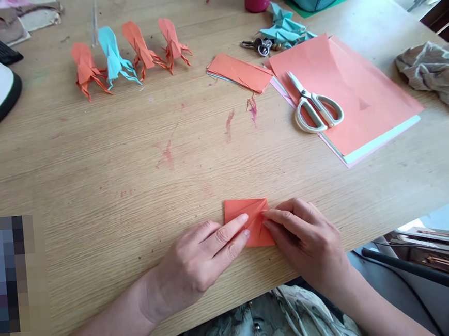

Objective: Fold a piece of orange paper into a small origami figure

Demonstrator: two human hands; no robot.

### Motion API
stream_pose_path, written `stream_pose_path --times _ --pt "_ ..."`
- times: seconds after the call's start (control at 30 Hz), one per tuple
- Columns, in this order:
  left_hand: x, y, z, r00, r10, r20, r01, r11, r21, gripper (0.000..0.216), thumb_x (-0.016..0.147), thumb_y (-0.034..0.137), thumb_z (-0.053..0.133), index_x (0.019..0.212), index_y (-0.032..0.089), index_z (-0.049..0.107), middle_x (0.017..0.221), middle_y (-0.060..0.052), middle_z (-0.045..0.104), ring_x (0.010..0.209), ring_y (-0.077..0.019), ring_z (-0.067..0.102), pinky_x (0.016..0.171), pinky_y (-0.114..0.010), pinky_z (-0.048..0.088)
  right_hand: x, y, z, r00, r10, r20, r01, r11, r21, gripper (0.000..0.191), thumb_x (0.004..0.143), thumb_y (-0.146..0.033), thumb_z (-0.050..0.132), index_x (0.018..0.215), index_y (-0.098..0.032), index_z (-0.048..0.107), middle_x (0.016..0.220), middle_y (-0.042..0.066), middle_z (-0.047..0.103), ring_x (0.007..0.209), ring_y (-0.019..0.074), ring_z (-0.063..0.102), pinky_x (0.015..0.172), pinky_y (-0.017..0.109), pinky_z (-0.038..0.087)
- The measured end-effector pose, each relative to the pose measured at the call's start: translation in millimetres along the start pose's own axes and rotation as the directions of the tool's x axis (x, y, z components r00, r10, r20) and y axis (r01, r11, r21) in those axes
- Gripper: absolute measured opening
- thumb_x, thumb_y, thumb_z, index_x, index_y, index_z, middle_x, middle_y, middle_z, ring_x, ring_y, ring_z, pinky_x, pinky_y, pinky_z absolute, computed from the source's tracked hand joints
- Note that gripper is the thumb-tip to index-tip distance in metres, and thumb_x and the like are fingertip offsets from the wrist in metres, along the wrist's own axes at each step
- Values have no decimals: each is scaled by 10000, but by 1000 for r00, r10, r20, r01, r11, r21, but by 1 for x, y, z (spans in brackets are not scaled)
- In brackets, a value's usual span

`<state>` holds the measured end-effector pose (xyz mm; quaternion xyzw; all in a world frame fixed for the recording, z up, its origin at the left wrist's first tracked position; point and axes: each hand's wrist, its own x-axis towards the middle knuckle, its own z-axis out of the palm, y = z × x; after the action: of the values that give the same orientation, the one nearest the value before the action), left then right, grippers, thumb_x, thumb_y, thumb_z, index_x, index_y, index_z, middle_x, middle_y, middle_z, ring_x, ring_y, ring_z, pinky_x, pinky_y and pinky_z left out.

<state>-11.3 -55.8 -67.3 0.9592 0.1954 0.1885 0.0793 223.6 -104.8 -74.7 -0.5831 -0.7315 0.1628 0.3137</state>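
Observation:
A small folded sheet of orange origami paper lies flat near the front edge of the table, with slanting creases across its face. My left hand rests on it from the left, fingers stretched out and pressing it down. At the paper's right edge, my right hand pinches a fold between thumb and forefinger. Part of the paper is hidden beneath the fingers of my left hand.
Orange folded figures and a blue one stand at the back left. Folded orange strips lie mid-table. White-handled scissors rest on large orange sheets. Keys, blue folded pieces, and a crumpled cloth are farther right.

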Motion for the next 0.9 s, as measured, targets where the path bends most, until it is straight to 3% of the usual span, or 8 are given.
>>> stream_pose_path --times 0.17,0.4,0.9 --pt "0 0 4 995 -2 95 -2 999 37 486 898 30 538 1382 78 532 1503 -116 496 846 -195 555 752 -364 555 -5 -1 -2 999 -36 -1 36 999 3 244 962 -117 553 1154 -197 680 921 84 634 775 182 584 663 351 468" --pt "4 2 1 993 -10 119 6 999 35 499 940 73 499 1437 119 490 1445 -101 564 793 -175 531 750 -351 562 -7 -1 -2 996 -90 17 90 995 -45 289 945 -82 566 1215 -154 640 1037 127 639 849 208 590 707 381 475" --pt "10 6 0 993 13 114 -28 991 133 422 959 68 464 1374 45 540 1382 -129 615 803 -189 542 722 -356 575 -6 0 -3 989 -125 74 133 984 -121 317 956 -101 541 1266 -108 609 1094 145 612 858 220 560 735 396 466"
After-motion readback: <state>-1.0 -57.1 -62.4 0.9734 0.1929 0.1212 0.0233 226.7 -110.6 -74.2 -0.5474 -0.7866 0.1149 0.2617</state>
